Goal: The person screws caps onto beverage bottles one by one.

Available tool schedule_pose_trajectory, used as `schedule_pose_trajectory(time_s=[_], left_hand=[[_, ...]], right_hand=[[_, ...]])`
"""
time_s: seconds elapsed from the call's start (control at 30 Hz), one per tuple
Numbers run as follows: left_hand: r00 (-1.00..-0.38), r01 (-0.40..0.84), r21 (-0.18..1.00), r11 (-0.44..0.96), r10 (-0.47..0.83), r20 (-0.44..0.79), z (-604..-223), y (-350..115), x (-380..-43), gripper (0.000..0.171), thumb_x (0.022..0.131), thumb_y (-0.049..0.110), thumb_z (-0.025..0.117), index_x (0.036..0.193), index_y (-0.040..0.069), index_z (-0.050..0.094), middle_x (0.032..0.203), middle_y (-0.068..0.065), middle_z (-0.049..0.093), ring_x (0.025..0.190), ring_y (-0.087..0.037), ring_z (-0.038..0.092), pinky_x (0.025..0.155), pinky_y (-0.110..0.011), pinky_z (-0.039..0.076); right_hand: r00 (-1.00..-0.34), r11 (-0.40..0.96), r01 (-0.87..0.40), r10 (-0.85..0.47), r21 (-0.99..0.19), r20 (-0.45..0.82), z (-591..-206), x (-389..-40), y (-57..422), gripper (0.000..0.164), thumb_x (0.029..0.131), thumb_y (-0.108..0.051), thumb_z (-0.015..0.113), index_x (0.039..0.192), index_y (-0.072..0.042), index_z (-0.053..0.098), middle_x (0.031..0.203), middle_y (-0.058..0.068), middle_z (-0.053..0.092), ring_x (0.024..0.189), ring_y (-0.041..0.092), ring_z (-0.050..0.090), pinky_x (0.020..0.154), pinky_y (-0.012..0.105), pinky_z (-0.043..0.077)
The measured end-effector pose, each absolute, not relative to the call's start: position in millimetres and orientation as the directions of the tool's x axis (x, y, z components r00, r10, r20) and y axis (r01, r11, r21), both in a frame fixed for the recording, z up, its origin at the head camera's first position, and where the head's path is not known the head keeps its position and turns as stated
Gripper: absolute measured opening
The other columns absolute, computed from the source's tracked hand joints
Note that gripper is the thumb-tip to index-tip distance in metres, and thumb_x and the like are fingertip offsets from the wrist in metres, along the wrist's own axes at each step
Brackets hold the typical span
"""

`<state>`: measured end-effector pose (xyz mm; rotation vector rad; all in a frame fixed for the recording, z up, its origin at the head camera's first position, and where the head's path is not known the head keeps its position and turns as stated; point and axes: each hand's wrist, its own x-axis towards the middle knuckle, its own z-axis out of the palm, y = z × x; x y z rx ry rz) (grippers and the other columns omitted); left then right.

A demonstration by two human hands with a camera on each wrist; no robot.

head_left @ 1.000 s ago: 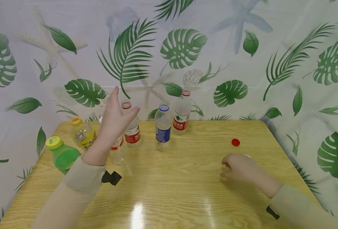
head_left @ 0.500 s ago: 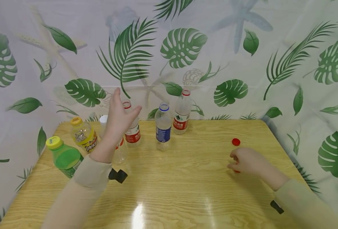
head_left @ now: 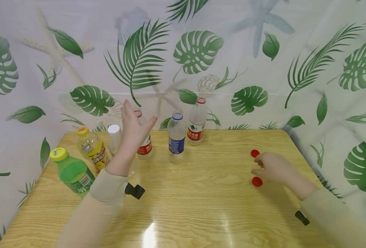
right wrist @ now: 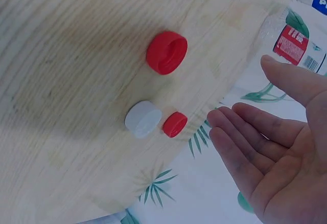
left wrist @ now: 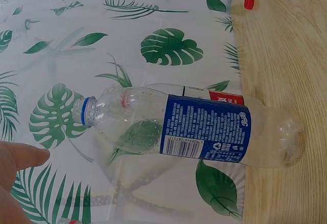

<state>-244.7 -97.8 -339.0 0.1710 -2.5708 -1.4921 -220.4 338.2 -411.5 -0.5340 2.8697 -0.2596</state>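
My left hand (head_left: pixel 135 132) is raised, thumb and fingers spread, in front of an uncapped bottle with a red label (head_left: pixel 144 146). It holds nothing. To its right stands an uncapped clear bottle with a blue label (head_left: pixel 176 144), whose blue neck ring shows in the left wrist view. My right hand (head_left: pixel 276 167) hovers over the table's right side, fingers loosely bent around air. Near its fingertips lie a far red cap (head_left: pixel 255 153) and a nearer red cap (head_left: pixel 257 182). The right wrist view also shows a white cap (right wrist: pixel 143 119), hidden by the hand in the head view.
Another open red-labelled bottle (head_left: pixel 196 125) stands at the back. On the left are a yellow-capped green bottle (head_left: pixel 74 174), an orange-capped bottle with a yellow label (head_left: pixel 93 150) and a white-capped bottle (head_left: pixel 114 136). A leaf-patterned cloth (head_left: pixel 214 79) hangs behind the wooden table (head_left: pixel 198 203).
My right hand has moved right and farther back, and the nearer red cap has come into sight. My left hand has shifted right and slightly lower, uncovering the white-capped bottle.
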Motion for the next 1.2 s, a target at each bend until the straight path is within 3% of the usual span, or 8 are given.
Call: schedule_pose_trajectory(time_s=[0.2,0.4,0.67,1.03,1.2], left_hand=[[-0.974,-0.036,0.898,0.439,-0.216,0.067,-349,-99,-250,0.112,0.1,0.032,0.073,0.168,0.001,-0.01,0.177,-0.026,-0.008,0.165,-0.043,0.001,0.135,-0.055,0.012],[-0.971,-0.059,0.933,0.354,-0.239,0.029,-355,-97,-253,0.111,0.1,0.031,0.073,0.169,0.003,-0.011,0.177,-0.025,-0.007,0.166,-0.041,0.002,0.136,-0.052,0.011],[-0.964,-0.067,0.941,0.331,-0.264,0.025,-361,-93,-256,0.11,0.1,0.032,0.073,0.169,0.002,-0.008,0.177,-0.026,-0.004,0.166,-0.041,0.003,0.136,-0.053,0.014],[-0.95,-0.093,0.943,0.321,-0.311,0.011,-362,-89,-261,0.106,0.101,0.032,0.072,0.169,0.002,-0.004,0.176,-0.026,-0.001,0.165,-0.041,0.004,0.135,-0.054,0.016],[-0.941,-0.124,0.961,0.248,-0.337,-0.034,-360,-89,-264,0.1,0.103,0.028,0.069,0.169,0.003,-0.001,0.176,-0.024,0.002,0.166,-0.038,0.007,0.136,-0.05,0.016]], right_hand=[[-0.924,0.926,-0.311,-0.347,-0.212,-0.158,-410,-227,348,0.039,0.09,-0.024,0.083,0.105,0.01,0.071,0.092,0.018,0.074,0.08,0.027,0.066,0.076,0.048,0.058],[-0.936,0.936,-0.289,-0.32,-0.199,-0.147,-415,-234,362,0.048,0.092,-0.024,0.081,0.118,0.015,0.069,0.103,0.027,0.076,0.09,0.037,0.073,0.082,0.055,0.061],[-0.949,0.945,-0.251,-0.283,-0.211,-0.14,-426,-244,375,0.05,0.093,-0.025,0.079,0.12,0.016,0.068,0.104,0.029,0.076,0.093,0.041,0.073,0.084,0.058,0.06],[-0.958,0.946,-0.196,-0.24,-0.257,-0.155,-437,-256,379,0.058,0.096,-0.027,0.075,0.13,0.018,0.062,0.12,0.037,0.07,0.107,0.05,0.069,0.091,0.063,0.057],[-0.96,0.948,-0.196,-0.238,-0.25,-0.147,-440,-263,377,0.057,0.097,-0.028,0.075,0.128,0.018,0.063,0.119,0.036,0.07,0.107,0.05,0.069,0.092,0.063,0.057]])
